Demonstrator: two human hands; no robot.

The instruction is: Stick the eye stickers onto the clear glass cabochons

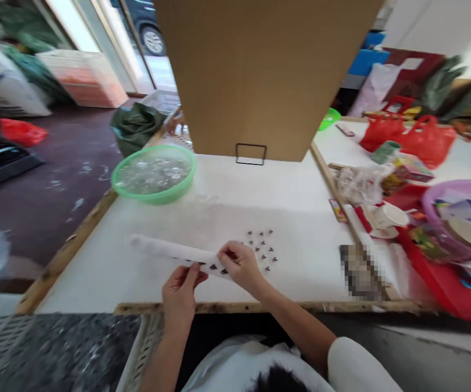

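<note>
A long white strip (165, 249) with several small dark shapes along its lower edge is stretched between my hands, above the white tabletop. My left hand (181, 284) pinches its lower edge near the middle. At the strip's right end, my right hand (235, 262) has its fingers closed on it. Just right of that hand, several small dark pieces (263, 243) lie spaced out on the table; they are too small to name. The strip's left end is blurred and hangs free.
A green basin (153, 193) of clear plastic pieces stands at the table's left edge. A large cardboard sheet (255, 71) rises at the back. Wooden strips (333, 185) border the table. On the right are red bags (427, 141) and a purple basin (435, 218).
</note>
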